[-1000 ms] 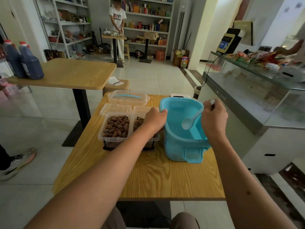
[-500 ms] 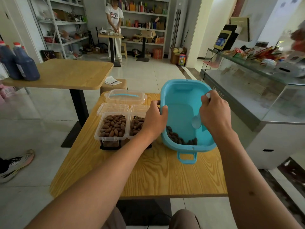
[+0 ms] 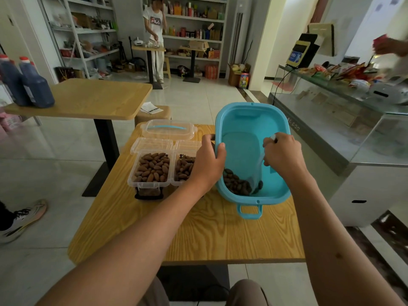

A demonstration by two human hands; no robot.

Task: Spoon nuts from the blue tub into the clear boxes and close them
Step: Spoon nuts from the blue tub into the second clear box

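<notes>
- The tub [image 3: 251,124] sits on the table [image 3: 220,235], tipped up so its open side faces the person.
- The left hand [image 3: 208,161] grips the tub's left rim, thumb inside, fingers curled round the outside.
- The right hand [image 3: 283,154] is inside the tub, fingers curled tight round a spoon [image 3: 257,173].
- The spoon points down into the nuts [image 3: 237,184], which lie piled in the tub's low corner.
- Just left of the tub stand two open boxes [image 3: 152,168], side by side, both holding nuts, lids flipped back.
- A clear lid [image 3: 169,129] with a blue handle lies behind the boxes, left of the tub.
</notes>
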